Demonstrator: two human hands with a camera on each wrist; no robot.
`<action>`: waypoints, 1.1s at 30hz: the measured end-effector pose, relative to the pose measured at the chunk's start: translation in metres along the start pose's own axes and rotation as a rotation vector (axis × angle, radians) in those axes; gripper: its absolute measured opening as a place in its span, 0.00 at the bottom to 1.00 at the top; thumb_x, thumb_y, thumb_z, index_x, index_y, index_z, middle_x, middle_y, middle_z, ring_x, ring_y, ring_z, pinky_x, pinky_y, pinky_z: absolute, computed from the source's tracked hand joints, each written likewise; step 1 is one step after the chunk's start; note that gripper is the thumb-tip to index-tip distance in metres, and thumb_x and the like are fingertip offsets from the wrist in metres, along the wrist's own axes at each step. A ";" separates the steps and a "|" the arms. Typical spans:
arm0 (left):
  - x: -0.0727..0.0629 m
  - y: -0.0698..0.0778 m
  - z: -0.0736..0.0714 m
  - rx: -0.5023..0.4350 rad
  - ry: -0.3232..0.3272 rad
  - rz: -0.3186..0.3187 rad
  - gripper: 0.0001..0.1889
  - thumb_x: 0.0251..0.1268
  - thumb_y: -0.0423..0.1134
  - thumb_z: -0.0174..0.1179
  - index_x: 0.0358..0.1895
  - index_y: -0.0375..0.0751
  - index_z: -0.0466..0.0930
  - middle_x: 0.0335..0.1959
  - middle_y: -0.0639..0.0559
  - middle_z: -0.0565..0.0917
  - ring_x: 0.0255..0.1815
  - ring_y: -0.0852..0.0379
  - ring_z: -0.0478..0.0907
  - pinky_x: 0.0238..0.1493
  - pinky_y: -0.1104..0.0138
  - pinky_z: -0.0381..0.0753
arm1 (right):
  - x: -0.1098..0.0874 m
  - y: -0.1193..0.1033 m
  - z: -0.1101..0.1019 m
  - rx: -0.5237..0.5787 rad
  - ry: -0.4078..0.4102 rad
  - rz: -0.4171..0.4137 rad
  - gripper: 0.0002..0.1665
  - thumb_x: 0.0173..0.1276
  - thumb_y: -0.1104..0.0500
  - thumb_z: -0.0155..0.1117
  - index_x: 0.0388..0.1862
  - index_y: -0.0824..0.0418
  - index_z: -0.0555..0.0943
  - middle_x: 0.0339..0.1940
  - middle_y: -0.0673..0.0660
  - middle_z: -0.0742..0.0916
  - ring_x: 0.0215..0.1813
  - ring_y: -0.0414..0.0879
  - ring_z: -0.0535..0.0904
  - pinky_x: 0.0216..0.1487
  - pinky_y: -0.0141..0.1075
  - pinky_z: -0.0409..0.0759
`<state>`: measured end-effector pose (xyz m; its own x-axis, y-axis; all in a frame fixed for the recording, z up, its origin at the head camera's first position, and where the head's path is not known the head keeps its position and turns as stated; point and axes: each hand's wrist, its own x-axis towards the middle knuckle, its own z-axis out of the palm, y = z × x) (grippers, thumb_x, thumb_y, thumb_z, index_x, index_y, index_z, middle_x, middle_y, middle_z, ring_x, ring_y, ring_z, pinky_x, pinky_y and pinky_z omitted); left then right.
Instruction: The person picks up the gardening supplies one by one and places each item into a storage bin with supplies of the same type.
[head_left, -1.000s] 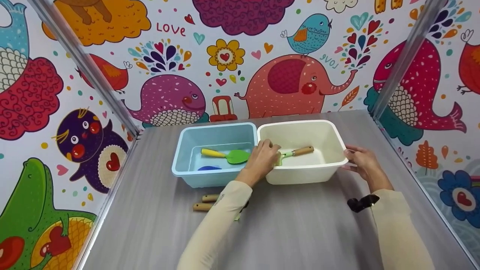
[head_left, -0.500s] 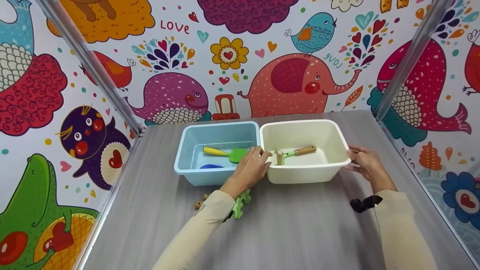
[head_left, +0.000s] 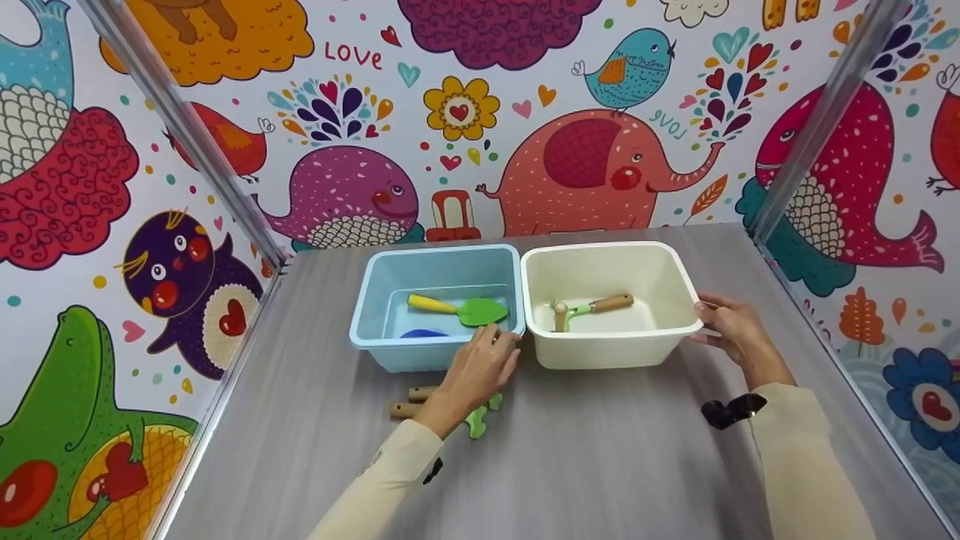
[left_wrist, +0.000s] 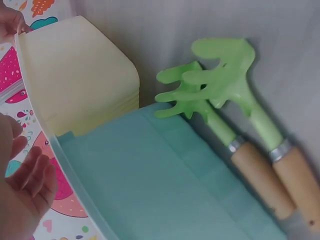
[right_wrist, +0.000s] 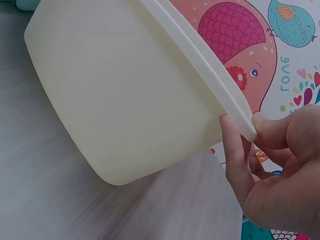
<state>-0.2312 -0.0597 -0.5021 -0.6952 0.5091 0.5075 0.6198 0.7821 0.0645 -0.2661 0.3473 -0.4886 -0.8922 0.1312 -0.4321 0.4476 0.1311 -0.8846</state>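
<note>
My right hand (head_left: 739, 330) pinches the right rim of the cream-white bin (head_left: 615, 351), thumb on one side and fingers on the other in the right wrist view. Two wooden-handled tools lie inside that bin: one with a green neck (head_left: 611, 302), and one whose handle (head_left: 560, 316) points up toward me. My left hand (head_left: 476, 367) hovers at the front right corner of the light-blue bin (head_left: 405, 360), holding nothing, fingers loosely bent. Under its wrist, two green hand rakes (left_wrist: 237, 80) with wooden handles lie side by side on the table, partly hidden in the head view.
Inside the blue bin lie a green shovel (head_left: 480, 311) with a yellow handle and a blue object (head_left: 424, 333), mostly hidden by the front wall. Both bins stand side by side on the grey table (head_left: 600, 450). Patterned panels (head_left: 457, 187) enclose the back and sides.
My left hand has left the white bin, moving left and toward me to the blue bin's front corner. The tool it was at stays in the white bin. My right hand keeps its grip.
</note>
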 end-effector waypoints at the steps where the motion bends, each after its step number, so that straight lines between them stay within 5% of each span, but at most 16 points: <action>1: -0.004 -0.001 0.001 -0.009 0.000 -0.012 0.10 0.72 0.42 0.60 0.50 0.43 0.82 0.39 0.49 0.81 0.41 0.55 0.80 0.38 0.66 0.85 | 0.000 0.000 0.000 0.004 -0.004 -0.007 0.38 0.79 0.51 0.53 0.81 0.59 0.55 0.78 0.63 0.65 0.50 0.39 0.80 0.50 0.30 0.85; 9: -0.034 -0.012 0.005 -0.063 -0.022 -0.089 0.11 0.70 0.42 0.62 0.50 0.42 0.82 0.42 0.49 0.82 0.41 0.54 0.80 0.37 0.64 0.85 | 0.000 0.002 -0.001 0.028 -0.026 -0.035 0.38 0.79 0.52 0.52 0.81 0.62 0.54 0.78 0.66 0.64 0.48 0.37 0.81 0.48 0.30 0.86; 19: -0.077 -0.029 0.010 -0.022 -0.012 -0.094 0.10 0.66 0.41 0.66 0.46 0.42 0.83 0.37 0.50 0.82 0.37 0.54 0.78 0.37 0.64 0.84 | -0.001 0.001 -0.001 0.018 -0.024 -0.009 0.38 0.79 0.51 0.52 0.82 0.59 0.53 0.81 0.65 0.61 0.55 0.42 0.79 0.51 0.30 0.85; 33: -0.110 -0.050 0.010 -0.029 -0.145 -0.228 0.13 0.62 0.42 0.70 0.49 0.45 0.83 0.42 0.50 0.81 0.43 0.51 0.77 0.41 0.57 0.79 | -0.002 0.001 0.000 0.010 -0.023 -0.019 0.38 0.79 0.51 0.53 0.81 0.60 0.54 0.80 0.65 0.62 0.51 0.39 0.80 0.51 0.30 0.85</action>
<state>-0.1895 -0.1514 -0.5701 -0.8617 0.3683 0.3489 0.4495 0.8732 0.1884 -0.2642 0.3476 -0.4889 -0.9018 0.1057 -0.4189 0.4299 0.1233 -0.8944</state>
